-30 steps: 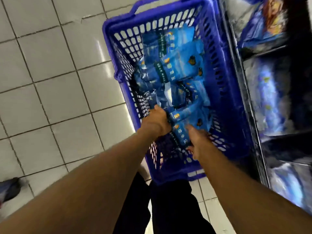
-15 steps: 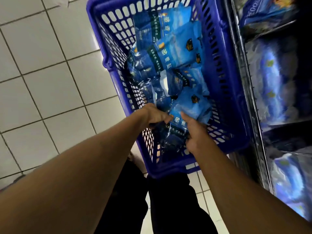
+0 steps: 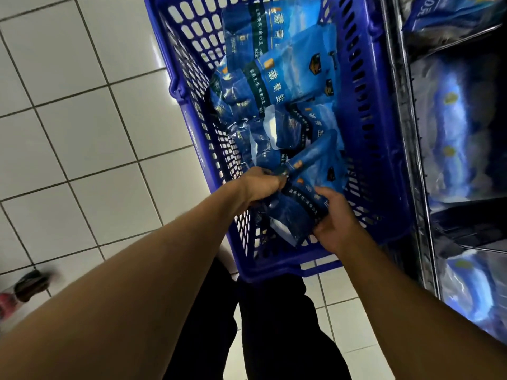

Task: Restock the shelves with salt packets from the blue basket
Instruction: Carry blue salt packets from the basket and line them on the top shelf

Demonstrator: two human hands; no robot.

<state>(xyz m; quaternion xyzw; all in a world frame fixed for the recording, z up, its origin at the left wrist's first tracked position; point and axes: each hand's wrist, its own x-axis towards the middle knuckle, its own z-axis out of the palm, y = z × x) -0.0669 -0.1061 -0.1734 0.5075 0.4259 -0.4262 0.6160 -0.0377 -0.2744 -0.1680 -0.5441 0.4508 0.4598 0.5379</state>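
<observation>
Both hands are now sitting lower and nearer in the blue basket than one second ago, and the packets between them are coming up from the pile as a small bundle. Half a second ago the right hand was only reaching with a finger onto one packet; now it is closing around the near end of the bundle.

The salt packets are lying in a loose heap inside the basket, most of them toward the far end and the middle, some tilted, some flat. The gathered bundle is at the near end, partly raised and standing on its edge between the hands. The left hand is gripping it from the left side with the fingers curled over the packet tops; I cannot see the fingertips themselves. The right hand is holding it from the right, thumb on top and fingers wrapped under.

The basket is standing on the white tiled floor, just beside the shelves on the right, where blurred blue packets are already lying on several levels.

As I judge it, the task is in the middle: some stock is already on the shelves, but many packets are waiting in the basket, and this bundle is not yet lifted out and placed.
</observation>
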